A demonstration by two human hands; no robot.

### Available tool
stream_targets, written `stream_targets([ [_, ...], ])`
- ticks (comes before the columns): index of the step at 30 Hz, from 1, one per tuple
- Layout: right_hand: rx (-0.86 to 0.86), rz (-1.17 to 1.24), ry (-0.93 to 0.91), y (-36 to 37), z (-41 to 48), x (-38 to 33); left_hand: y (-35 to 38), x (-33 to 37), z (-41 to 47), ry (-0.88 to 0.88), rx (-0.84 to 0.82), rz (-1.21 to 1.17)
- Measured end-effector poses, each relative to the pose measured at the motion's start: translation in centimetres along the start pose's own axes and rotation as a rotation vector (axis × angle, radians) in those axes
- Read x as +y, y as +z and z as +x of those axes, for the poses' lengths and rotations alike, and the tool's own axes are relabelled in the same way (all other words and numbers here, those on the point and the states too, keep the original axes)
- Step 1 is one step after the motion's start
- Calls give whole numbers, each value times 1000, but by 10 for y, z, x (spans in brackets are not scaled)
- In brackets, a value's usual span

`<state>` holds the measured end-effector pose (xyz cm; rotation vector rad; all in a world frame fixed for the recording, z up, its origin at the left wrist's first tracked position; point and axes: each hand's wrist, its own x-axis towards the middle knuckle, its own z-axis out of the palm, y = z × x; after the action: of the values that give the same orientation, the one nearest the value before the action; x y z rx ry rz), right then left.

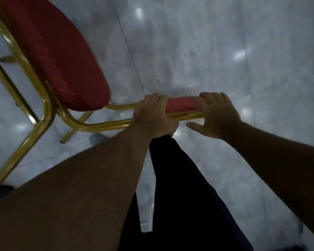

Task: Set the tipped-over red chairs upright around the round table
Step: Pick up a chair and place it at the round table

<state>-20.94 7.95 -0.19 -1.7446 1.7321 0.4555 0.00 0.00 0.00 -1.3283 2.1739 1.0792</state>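
Left grip (152, 115) and right grip (216, 113) both clasp the red chair (98, 125) by its backrest (181, 105) (seat (62, 57) lying left of the backrest, nearest the left grip).

Red chair (49, 51): seat cushion (71, 84) noted as cloth upholstery, matt, deep red, with a fine pattern of small pale gold dots. Backrest pad (181, 105) recorded as red upholstery, also matt; weave not resolved owing to blur. Frame (101, 126) recorded as round metal tubing with a gold finish, smooth and glossy, with bright highlights along the bends. Floor (207, 51) observed as large grey stone-look tiles, veined and polished, with lamp reflections seen as soft white patches and thin joints between tiles. Trouser leg (185, 196) noted as dark cloth, matt.
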Motion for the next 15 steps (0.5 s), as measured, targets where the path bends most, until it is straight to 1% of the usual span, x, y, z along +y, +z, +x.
stream_targets([
  [2,-26,45,-1,21,2,10,19,2,9,29,-26,17],
  [4,-40,93,22,41,0,20,36,1,13,12,-81,26],
  [7,16,157,16,60,7,33,55,2,20,-19,-107,61],
  [11,49,131,-91,68,17,43,67,1,29,22,-14,151],
  [15,122,104,-120,65,14,41,74,6,30,190,58,184],
])
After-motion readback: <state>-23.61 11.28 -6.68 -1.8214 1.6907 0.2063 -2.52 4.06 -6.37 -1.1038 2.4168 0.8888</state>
